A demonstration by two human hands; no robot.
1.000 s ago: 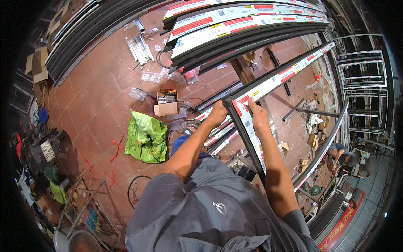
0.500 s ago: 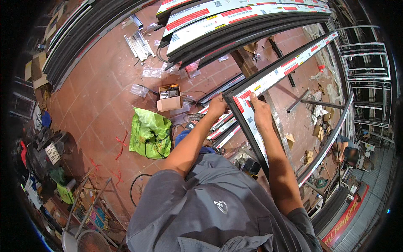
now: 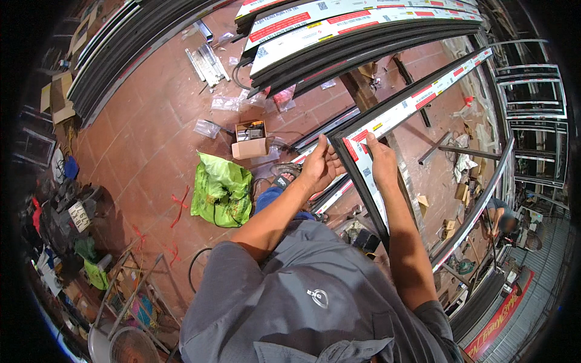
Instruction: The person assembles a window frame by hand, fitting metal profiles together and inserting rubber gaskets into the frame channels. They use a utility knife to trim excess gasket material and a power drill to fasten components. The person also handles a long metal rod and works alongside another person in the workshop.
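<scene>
A dark metal frame (image 3: 396, 114) with white and red film on its face runs up to the far right, and its mitred corner lies in front of me. My right hand (image 3: 382, 162) grips the frame just right of that corner, thumb on the filmed face and fingers hidden beneath. Left of the corner, my left hand (image 3: 322, 166) is turned palm toward the frame, fingers apart, with nothing visible in it. Its fingertips come close to the frame's outer side; whether they touch, I cannot tell.
Filmed profiles (image 3: 363, 25) are stacked at the far side. On the tiled floor lie an opened cardboard box (image 3: 249, 149), a green plastic bag (image 3: 221, 192) and metal strips (image 3: 207, 65). Another person (image 3: 497, 216) works at the right, beyond a long bar (image 3: 478, 209).
My left hand has come off the corner, dropped slightly nearer me and spread its fingers. My right hand keeps its grip on the frame. The whole view has shifted a little.
</scene>
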